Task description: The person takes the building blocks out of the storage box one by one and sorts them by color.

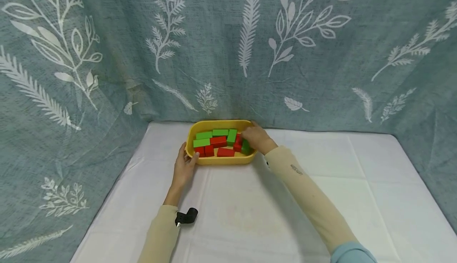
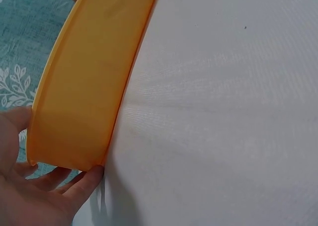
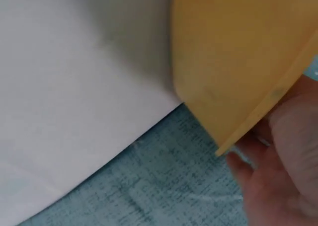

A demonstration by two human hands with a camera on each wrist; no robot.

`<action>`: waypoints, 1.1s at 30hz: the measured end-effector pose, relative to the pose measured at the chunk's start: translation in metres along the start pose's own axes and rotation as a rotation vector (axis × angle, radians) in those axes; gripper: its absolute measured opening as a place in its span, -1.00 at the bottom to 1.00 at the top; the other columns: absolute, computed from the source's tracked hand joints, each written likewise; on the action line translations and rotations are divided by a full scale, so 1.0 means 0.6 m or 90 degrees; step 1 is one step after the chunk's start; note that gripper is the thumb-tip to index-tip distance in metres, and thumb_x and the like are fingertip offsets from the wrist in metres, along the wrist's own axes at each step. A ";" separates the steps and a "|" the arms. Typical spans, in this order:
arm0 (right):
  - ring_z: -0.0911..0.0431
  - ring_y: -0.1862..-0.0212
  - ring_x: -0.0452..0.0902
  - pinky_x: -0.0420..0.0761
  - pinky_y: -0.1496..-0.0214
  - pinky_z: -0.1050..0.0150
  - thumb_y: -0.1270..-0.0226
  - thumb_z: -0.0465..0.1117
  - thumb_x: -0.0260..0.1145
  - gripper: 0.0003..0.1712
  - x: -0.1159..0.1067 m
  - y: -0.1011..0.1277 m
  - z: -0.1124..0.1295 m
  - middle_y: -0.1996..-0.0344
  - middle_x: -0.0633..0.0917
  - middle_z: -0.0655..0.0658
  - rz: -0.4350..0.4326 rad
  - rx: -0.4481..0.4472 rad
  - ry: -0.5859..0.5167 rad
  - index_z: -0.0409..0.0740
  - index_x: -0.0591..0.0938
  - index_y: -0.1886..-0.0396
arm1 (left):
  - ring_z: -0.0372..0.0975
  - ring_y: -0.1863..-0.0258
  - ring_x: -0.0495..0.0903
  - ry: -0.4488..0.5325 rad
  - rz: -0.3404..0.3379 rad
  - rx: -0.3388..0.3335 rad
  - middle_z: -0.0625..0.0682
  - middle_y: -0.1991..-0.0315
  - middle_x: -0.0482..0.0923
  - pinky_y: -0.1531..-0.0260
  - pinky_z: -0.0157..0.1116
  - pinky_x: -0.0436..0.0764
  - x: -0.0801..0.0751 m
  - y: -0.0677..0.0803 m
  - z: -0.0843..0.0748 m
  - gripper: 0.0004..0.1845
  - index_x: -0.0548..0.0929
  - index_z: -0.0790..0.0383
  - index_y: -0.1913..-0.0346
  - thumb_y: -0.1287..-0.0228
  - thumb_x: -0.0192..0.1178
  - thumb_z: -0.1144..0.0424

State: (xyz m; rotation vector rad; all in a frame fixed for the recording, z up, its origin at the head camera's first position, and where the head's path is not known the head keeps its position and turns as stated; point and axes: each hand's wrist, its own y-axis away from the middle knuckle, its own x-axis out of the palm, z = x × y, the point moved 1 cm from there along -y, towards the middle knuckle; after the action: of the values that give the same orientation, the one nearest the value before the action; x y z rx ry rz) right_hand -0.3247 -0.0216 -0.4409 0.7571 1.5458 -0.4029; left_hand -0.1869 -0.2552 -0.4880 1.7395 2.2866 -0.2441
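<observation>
A yellow tray stands at the far edge of the white table and holds several red blocks and green blocks. My left hand rests against the tray's near-left corner. In the left wrist view its straight fingers touch the tray wall. My right hand reaches into the tray's right end and lies over a red and a green block there. Whether it grips one is hidden. The right wrist view shows only the tray's outer wall and blurred fingers at the rim.
The table is covered with a white cloth. A teal curtain with white leaf prints hangs close behind the tray and along both sides. A black camera mount sits on my left wrist.
</observation>
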 end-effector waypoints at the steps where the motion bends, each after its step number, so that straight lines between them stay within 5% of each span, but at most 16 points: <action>1: 0.03 -0.12 0.56 0.10 -0.50 0.00 -0.33 -0.42 0.28 -0.64 0.001 0.003 -0.002 0.03 0.71 -0.08 -0.004 -0.007 0.010 -0.01 0.71 -0.04 | 0.14 -0.34 0.30 0.001 0.000 -0.003 0.36 -0.45 0.11 -0.28 0.00 0.39 0.002 -0.001 0.001 -0.23 -0.09 0.32 -0.55 -0.48 0.08 0.22; 8: -0.02 -0.14 0.52 0.45 -0.30 0.09 -0.22 -0.42 0.39 -0.65 -0.006 0.026 -0.008 -0.05 0.63 -0.12 -0.056 -0.048 -0.019 -0.11 0.70 0.00 | 0.13 -0.32 0.32 0.002 0.006 -0.003 0.35 -0.46 0.11 -0.26 0.01 0.40 0.006 -0.002 -0.001 -0.23 -0.10 0.30 -0.55 -0.49 0.07 0.22; 13: -0.04 -0.09 0.57 0.58 -0.13 0.13 -0.22 -0.47 0.37 -0.60 -0.022 0.048 -0.020 -0.05 0.65 -0.16 -0.096 -0.046 -0.167 -0.21 0.66 -0.08 | 0.09 -0.32 0.32 0.011 0.001 -0.021 0.31 -0.47 0.11 -0.26 -0.03 0.41 0.003 -0.003 0.000 -0.22 -0.10 0.27 -0.56 -0.48 0.09 0.21; 21: -0.10 -0.01 0.59 0.64 -0.04 0.07 -0.19 -0.41 0.42 -0.60 -0.033 0.110 -0.085 0.02 0.64 -0.27 -0.248 -0.007 -0.454 -0.33 0.64 -0.05 | 0.11 -0.33 0.32 0.018 -0.003 -0.020 0.34 -0.45 0.13 -0.26 -0.02 0.41 0.001 -0.005 -0.004 -0.21 -0.08 0.27 -0.56 -0.47 0.11 0.22; 28: -0.18 -0.10 0.54 0.65 -0.04 0.10 -0.18 -0.43 0.43 -0.54 0.025 0.158 -0.139 -0.06 0.60 -0.33 -0.238 0.122 -0.557 -0.38 0.61 -0.10 | 0.06 -0.33 0.32 0.021 0.002 -0.028 0.29 -0.46 0.15 -0.27 -0.06 0.41 0.002 -0.007 -0.003 -0.21 -0.09 0.22 -0.57 -0.47 0.10 0.19; 33: -0.21 -0.10 0.53 0.61 -0.08 0.01 -0.19 -0.39 0.43 -0.53 0.089 0.172 -0.151 -0.08 0.60 -0.36 -0.205 0.159 -0.576 -0.39 0.60 -0.12 | 0.04 -0.30 0.35 0.019 0.004 -0.032 0.28 -0.45 0.16 -0.24 -0.06 0.43 0.005 -0.006 0.000 -0.21 -0.09 0.20 -0.57 -0.48 0.10 0.17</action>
State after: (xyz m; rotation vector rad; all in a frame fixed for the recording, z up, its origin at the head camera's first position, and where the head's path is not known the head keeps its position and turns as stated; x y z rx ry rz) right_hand -0.3213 0.1246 -0.4621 0.4017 0.7536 -1.0314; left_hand -0.1912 -0.2533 -0.4892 1.7376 2.2868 -0.1591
